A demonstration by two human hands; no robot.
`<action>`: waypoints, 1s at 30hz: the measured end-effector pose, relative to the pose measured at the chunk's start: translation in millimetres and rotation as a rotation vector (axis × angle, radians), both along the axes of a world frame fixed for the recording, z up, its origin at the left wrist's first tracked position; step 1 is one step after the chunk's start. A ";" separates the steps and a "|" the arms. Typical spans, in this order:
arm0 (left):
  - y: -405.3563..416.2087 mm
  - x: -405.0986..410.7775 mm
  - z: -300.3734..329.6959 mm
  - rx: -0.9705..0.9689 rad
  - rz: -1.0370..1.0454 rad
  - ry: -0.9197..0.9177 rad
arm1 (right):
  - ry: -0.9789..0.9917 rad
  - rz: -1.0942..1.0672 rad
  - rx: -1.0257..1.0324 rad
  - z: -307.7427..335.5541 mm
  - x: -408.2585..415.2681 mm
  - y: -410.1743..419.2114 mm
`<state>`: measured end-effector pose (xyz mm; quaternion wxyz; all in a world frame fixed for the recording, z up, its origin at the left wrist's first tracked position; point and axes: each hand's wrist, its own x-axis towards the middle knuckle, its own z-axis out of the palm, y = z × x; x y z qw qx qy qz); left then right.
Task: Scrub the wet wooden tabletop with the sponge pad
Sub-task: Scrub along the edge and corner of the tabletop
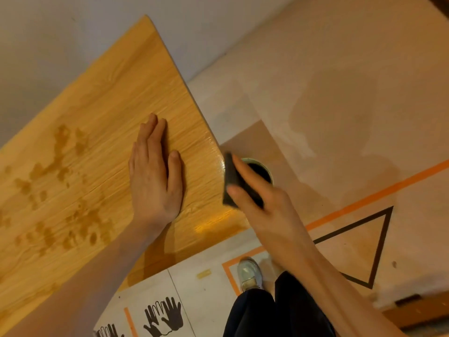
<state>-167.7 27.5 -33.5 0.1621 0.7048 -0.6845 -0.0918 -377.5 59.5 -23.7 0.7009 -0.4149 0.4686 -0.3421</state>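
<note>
- The right hand [252, 190] pinches the dark sponge pad [230, 181] between thumb and fingers, holding it at the bench's [97, 105] glossy right edge, partly over the floor.
- The left hand [155, 176] lies flat and spread on the wooden top, holding nothing, bracing it.
- Wet blotches [56, 181] sit well apart from the pad, on the far side of the left hand, apparently unscrubbed.
- Risk: a round container [261, 170] stands on the floor just under the pad; a loose pinch could drop the sponge into or beside it.
- Risk: the bracing palm could slide on wet, slick wood if scrubbing pressure pushes the board.
</note>
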 end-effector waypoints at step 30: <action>0.0 -4.3 1.2 0.094 0.032 -0.049 | 0.348 -0.076 -0.128 4.3 81.5 -124.0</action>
